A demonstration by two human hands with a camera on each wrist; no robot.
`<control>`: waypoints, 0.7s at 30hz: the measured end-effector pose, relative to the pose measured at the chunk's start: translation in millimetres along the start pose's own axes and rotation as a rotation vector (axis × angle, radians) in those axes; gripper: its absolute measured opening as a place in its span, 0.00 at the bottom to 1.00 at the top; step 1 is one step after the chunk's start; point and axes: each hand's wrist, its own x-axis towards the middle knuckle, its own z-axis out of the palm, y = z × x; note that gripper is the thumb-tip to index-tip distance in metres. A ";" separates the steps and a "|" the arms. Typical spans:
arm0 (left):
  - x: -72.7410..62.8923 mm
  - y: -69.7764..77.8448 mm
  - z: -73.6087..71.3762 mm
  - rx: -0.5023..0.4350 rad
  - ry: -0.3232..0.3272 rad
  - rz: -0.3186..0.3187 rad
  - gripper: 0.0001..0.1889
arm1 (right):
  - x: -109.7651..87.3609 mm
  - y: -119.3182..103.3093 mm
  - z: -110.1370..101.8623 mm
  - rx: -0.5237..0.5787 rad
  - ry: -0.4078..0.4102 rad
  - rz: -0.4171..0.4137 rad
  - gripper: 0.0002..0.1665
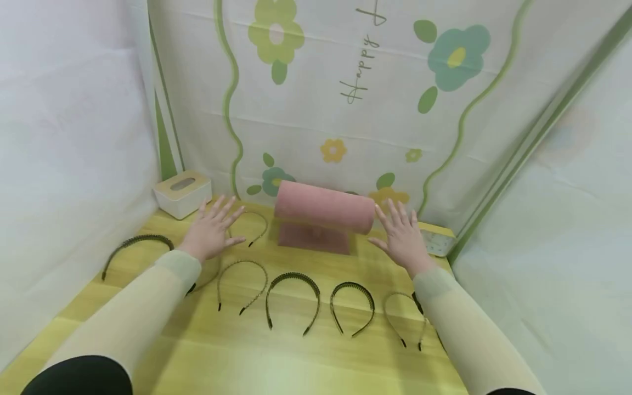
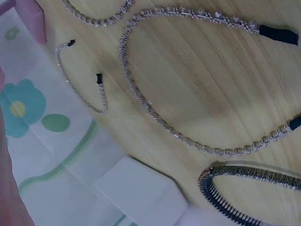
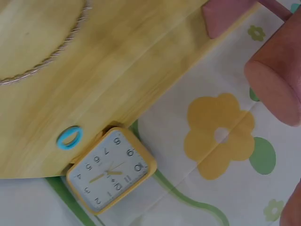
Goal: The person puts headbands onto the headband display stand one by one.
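Note:
Both hands are raised with fingers spread and hold nothing. My left hand [image 1: 209,229] is over the back left of the table, near a thin headband [image 1: 267,224]. On the right, my right hand [image 1: 402,238] has its fingertips near the end of a pink padded roll [image 1: 323,206] on a stand; I cannot tell whether they touch. In front lie a beaded headband [image 1: 243,261], a dark toothed headband [image 1: 294,275], a smaller black headband [image 1: 353,284] and a thin headband [image 1: 387,307], partly behind my right forearm. A dark braided headband [image 1: 148,237] lies far left.
A white tissue box [image 1: 184,195] with a wooden lid stands at the back left corner. A yellow-framed clock [image 3: 111,170] is at the back right, beside a small blue ring [image 3: 69,137]. Printed white cloth walls [image 1: 306,120] enclose the wooden table [image 1: 237,351].

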 end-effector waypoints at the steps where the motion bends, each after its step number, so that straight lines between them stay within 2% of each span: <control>1: 0.9 -2.7 3.4 -0.005 0.004 -0.006 0.45 | 5.3 -1.2 0.6 0.005 0.001 0.001 0.56; 5: 4.6 -13.3 23.4 -0.017 -0.010 -0.047 0.44 | 24.0 -8.0 4.7 0.038 -0.003 -0.002 0.55; 8: 6.6 -19.1 40.5 -0.046 -0.059 -0.081 0.44 | 33.4 -12.7 8.2 0.077 -0.034 -0.003 0.56; 12: 8.8 -25.8 59.6 -0.145 -0.136 -0.147 0.45 | 42.1 -17.1 12.4 0.133 -0.080 0.003 0.58; 15: 11.5 -30.5 69.3 -0.219 -0.180 -0.189 0.45 | 47.9 -17.9 15.9 0.158 -0.086 0.005 0.60; 21: 18.1 -36.6 81.2 -0.247 -0.259 -0.217 0.41 | 59.4 -14.5 20.8 0.194 -0.038 -0.006 0.63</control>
